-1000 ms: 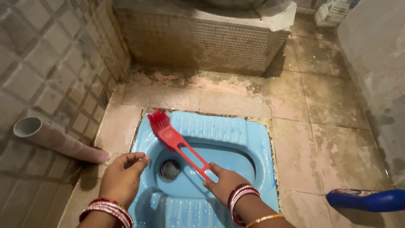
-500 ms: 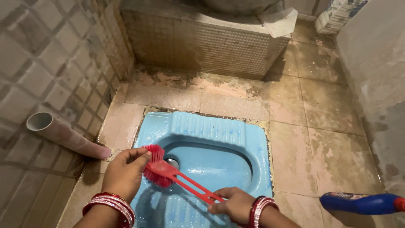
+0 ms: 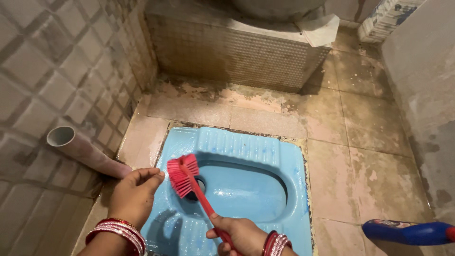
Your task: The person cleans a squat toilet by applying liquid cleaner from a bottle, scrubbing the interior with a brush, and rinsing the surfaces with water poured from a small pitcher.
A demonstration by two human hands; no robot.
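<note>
Fingers of right hand [image 3: 237, 235] wrapped firmly round the handle of the red brush [image 3: 189, 180], bristle head pressed at the left inner slope of the blue squat pan [image 3: 256, 189], just above the drain hole [image 3: 196, 187]. Left hand [image 3: 135, 196] open, holding nothing, hovering at the pan's left rim near the bristles. Best done with short firm strokes, bristles kept flat to the glaze, free fingers kept away from splash. Grey pipe [image 3: 85, 151] against the left wall; blue bottle [image 3: 410, 232] lying on the stained floor [image 3: 360, 142], well apart to the right.
</note>
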